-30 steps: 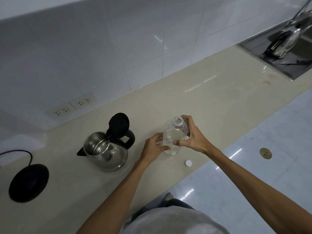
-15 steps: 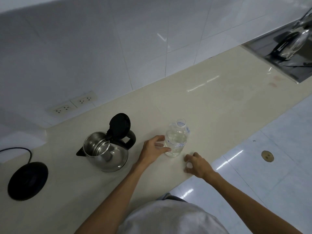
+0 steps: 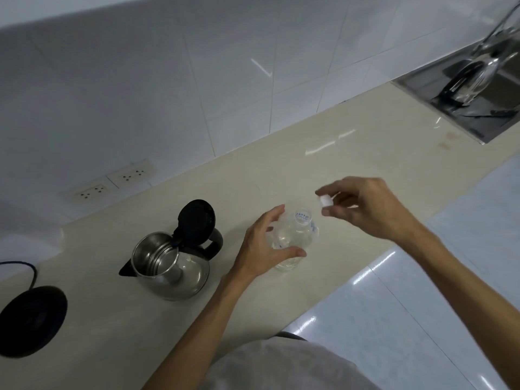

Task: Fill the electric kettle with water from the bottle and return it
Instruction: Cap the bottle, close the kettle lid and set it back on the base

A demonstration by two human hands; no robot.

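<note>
A clear plastic water bottle (image 3: 295,235) stands upright on the beige counter (image 3: 351,164), its mouth uncovered. My left hand (image 3: 264,246) wraps around its body. Just right of and above the mouth, my right hand (image 3: 363,206) pinches the small white bottle cap (image 3: 325,200) between thumb and fingers. Left of the bottle stands the steel electric kettle (image 3: 171,266), its black lid tipped open and its handle toward the bottle. The kettle's round black base (image 3: 31,319) lies further left with its cord trailing off.
Two wall sockets (image 3: 112,182) sit in the tiled wall behind the kettle. A steel sink (image 3: 461,108) with a tap is at the far right. The counter's front edge runs close behind the bottle, with glossy floor tiles (image 3: 422,319) below.
My right hand went down to the counter, picked up the white cap and has lifted it beside the bottle's mouth. My left hand stayed on the bottle.
</note>
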